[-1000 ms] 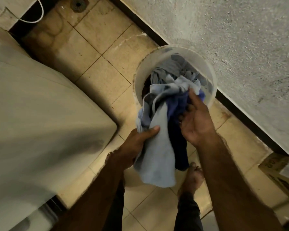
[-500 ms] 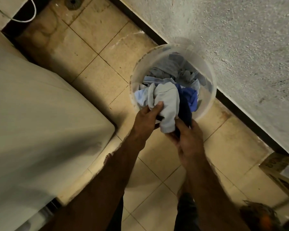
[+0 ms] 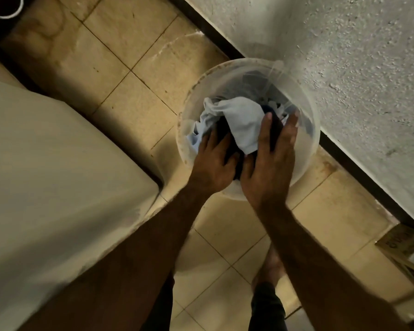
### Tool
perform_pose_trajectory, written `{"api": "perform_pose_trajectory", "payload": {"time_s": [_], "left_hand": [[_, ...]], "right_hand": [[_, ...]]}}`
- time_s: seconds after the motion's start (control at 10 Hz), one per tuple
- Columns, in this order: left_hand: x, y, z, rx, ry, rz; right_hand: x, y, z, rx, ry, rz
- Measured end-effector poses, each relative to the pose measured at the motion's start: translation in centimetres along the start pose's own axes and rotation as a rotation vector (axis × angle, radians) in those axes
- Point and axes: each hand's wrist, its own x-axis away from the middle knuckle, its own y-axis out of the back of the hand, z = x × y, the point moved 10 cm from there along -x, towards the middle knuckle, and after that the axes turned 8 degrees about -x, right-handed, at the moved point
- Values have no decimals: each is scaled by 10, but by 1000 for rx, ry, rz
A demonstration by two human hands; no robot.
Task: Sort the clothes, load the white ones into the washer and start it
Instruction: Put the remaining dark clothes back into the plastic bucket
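A translucent white bucket (image 3: 307, 149) stands on the tiled floor against the wall, filled with mixed clothes. A pale blue-white garment (image 3: 242, 120) lies on top, with a dark navy piece (image 3: 227, 142) under and beside it. Both my hands are down in the bucket. My left hand (image 3: 213, 161) lies with spread fingers on the dark cloth. My right hand (image 3: 271, 156) presses on the pile with straight fingers, some dark cloth showing between them. The washer (image 3: 58, 175), a pale closed top, fills the left side.
A rough plaster wall (image 3: 344, 68) runs diagonally behind the bucket. A cardboard box (image 3: 406, 247) sits on the floor at the right edge. My bare foot (image 3: 270, 266) stands below the bucket. A white cable (image 3: 7, 16) loops at the top left.
The bundle of pale and dark clothes I held up above the bucket has gone down into it. Both hands followed it in and now lie flat on the pile.
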Motion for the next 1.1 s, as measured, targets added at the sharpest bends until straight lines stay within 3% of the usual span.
{"api": "perform_pose_trajectory", "payload": {"time_s": [0.1, 0.2, 0.4, 0.5, 0.7, 0.8, 0.9, 1.0, 1.1], "left_hand": [[-16, -25, 9, -329, -25, 179], [-29, -54, 32, -392, 28, 337], [-53, -85, 51, -170, 5, 436], [-64, -101, 62, -84, 50, 469], [-73, -135, 87, -148, 26, 435], [-71, -137, 85, -222, 35, 451], [-50, -114, 64, -239, 1, 400], [-2, -42, 25, -302, 31, 224], [28, 14, -3, -361, 169, 138]], "right_hand": [[2, -32, -2, 162, 6, 196], [10, -86, -42, 184, -122, 592], [-25, -150, -81, 73, -129, 830], [-31, -171, -91, 62, -144, 850], [-26, -205, -109, 51, -104, 748], [-23, -195, -95, 160, 6, 728], [-13, -171, -78, 210, 14, 746], [2, -93, -45, 141, -136, 684], [8, -23, 0, 140, -72, 558]]}}
